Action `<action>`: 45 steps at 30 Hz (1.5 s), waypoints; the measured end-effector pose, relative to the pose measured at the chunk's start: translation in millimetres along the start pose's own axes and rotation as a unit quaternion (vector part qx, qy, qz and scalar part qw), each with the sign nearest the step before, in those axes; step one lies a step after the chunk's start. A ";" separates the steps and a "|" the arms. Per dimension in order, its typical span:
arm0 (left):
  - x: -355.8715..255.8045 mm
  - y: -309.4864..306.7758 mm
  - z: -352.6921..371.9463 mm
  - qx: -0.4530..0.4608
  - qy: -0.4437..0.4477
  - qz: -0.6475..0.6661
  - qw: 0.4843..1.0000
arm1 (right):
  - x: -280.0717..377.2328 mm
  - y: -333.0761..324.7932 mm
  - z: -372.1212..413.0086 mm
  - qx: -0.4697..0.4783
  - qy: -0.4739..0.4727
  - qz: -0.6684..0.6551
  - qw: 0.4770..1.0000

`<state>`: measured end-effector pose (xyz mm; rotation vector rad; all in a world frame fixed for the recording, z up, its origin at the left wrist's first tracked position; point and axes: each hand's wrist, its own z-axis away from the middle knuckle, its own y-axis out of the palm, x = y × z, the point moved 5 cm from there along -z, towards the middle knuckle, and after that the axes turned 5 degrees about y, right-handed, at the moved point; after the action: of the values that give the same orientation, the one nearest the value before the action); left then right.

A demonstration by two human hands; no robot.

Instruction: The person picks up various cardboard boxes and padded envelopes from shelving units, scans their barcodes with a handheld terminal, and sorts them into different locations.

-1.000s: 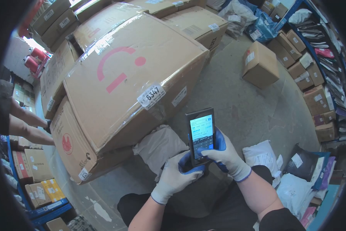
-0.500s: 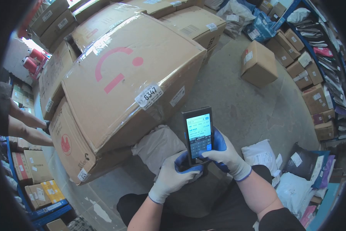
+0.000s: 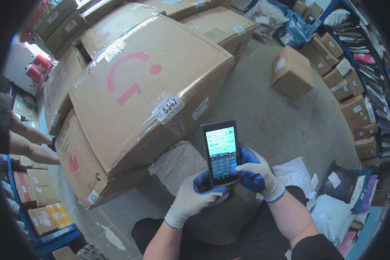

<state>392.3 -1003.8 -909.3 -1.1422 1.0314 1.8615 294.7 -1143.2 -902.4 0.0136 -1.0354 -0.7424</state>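
Observation:
A black phone-like handheld device (image 3: 221, 151) is upright in front of me, its lit screen showing text above an on-screen number keypad. My left hand (image 3: 196, 193), in a white glove with blue palm coating, grips it at the lower left, thumb along the bottom edge. My right hand (image 3: 256, 173), gloved the same way, is closed at the device's right side, its thumb by the keypad's right edge. Some of its fingers are hidden behind the device. Beyond my left hand, a pale grey parcel bag (image 3: 177, 167) lies on the floor.
A big carton (image 3: 130, 91) labelled 6347 rests on other cartons at left. One brown box (image 3: 291, 71) sits on the floor ahead. Parcel bags (image 3: 331, 216) lie at right near shelves (image 3: 375, 65). Another person's legs (image 3: 30, 141) show at far left.
The device has shifted slightly left and turned a little. My right thumb has moved off the lower screen towards its right edge, and more of the blue glove palm shows.

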 end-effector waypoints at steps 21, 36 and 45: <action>0.0 -2.7 3.3 0.006 -0.021 -0.007 1.000 | -6.1 -1.7 -2.5 0.027 0.004 -0.051 0.998; 2.2 -0.4 3.9 0.009 -0.009 -0.005 1.000 | -7.2 -2.0 0.1 0.037 0.001 -0.052 0.998; 3.6 1.0 3.0 0.010 0.001 0.000 1.000 | -7.0 -3.0 1.4 0.039 -0.012 -0.051 0.998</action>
<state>389.1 -1000.9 -911.5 -1.1341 1.0487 1.8465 289.9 -1141.1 -908.1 0.1260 -1.0918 -0.7950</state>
